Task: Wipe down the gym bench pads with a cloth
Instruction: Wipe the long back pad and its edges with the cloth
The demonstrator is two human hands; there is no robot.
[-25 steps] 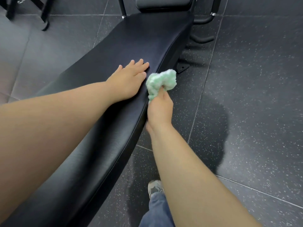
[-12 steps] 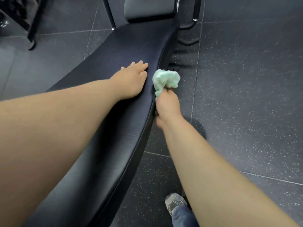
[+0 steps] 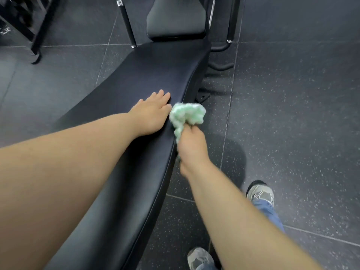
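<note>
at centre frame, the right hand [image 3: 191,147] is pinching a bunched green cloth [image 3: 187,115] against the bench pad [image 3: 155,71] edge; it looks light, soft, best gripped bunched. the left hand [image 3: 151,114] is lying flat, fingers together, on the smooth-looking pad.

long pad [image 3: 153,75]: black, smooth upholstery with a dull sheen. It is long, narrow and gently curved, and runs from the near left up to the far centre. A seam line follows its right edge.
small pad [image 3: 175,18]: dark padded block with a flat face that widens toward its base. It stands just beyond the far end of the long pad and is tilted up.
cloth [image 3: 188,114]: pale mint green and white, fluffy, bunched into a crumpled wad with slightly blurred edges. The right hand [image 3: 191,145] grips its lower end. The wad sits at the right edge of the long pad; contact cannot be confirmed.
</note>
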